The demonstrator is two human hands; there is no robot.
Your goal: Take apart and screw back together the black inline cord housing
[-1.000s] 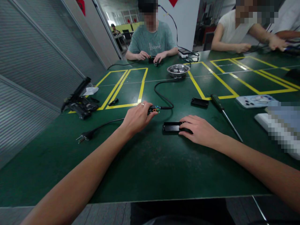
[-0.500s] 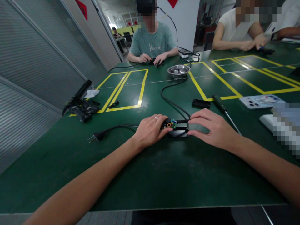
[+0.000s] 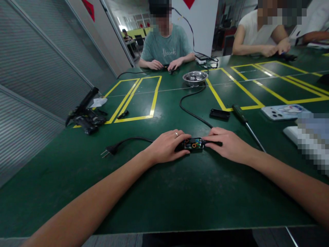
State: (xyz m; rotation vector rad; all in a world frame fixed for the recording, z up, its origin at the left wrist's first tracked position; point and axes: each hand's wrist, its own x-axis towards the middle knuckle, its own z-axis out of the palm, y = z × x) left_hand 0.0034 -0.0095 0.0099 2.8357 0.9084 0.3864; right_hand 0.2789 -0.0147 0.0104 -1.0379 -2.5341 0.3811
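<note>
Black casing (image 3: 197,150), left fingers (image 3: 183,136) clasping; right (image 3: 214,136) pinching cable (image 3: 215,142)

Left hand (image 3: 166,146), bare, ringed, centre of frame: fingers bent, thumb below; left forearm (image 3: 102,193) slanting from lower left. Right hand (image 3: 228,142), bare, right of centre: fingers curled; right forearm (image 3: 282,178) from lower right.

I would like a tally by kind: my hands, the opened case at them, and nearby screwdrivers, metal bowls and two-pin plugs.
Left hand and right hand: 2
Opened case: 1
Screwdriver: 1
Metal bowl: 1
Two-pin plug: 1
Total: 6
</note>
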